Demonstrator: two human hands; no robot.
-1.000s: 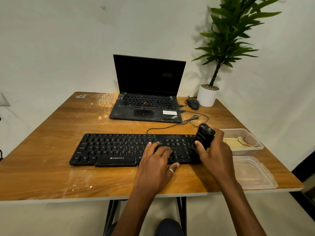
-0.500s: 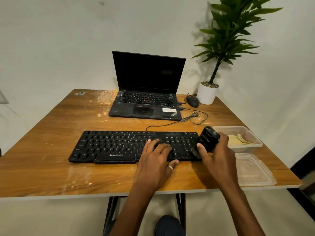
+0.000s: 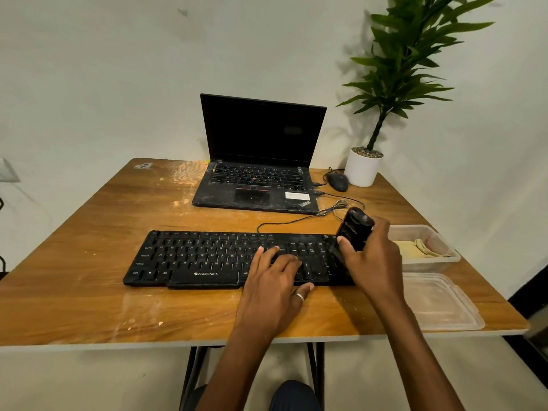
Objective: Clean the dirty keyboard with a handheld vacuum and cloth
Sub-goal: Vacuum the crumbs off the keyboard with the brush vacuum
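Observation:
A black keyboard [image 3: 204, 256] lies across the middle of the wooden table [image 3: 74, 286]. My left hand [image 3: 274, 287] rests flat on its right half, fingers spread, holding nothing. My right hand [image 3: 375, 262] grips a small black handheld vacuum [image 3: 354, 228], tilted, with its nozzle down on the keyboard's right end. A yellowish cloth [image 3: 421, 249] lies inside a clear plastic tub [image 3: 427, 232] just right of my right hand.
An open black laptop [image 3: 258, 176] stands behind the keyboard, with a cable [image 3: 296, 219] looping between them. A mouse [image 3: 337, 181] and a potted plant [image 3: 364, 169] sit at the back right. The tub's lid [image 3: 439, 304] lies near the front right corner.
My right hand has tipped the vacuum a little and shifted it slightly along the keyboard's right end. My left hand stays on the keys. The camera view moved slightly.

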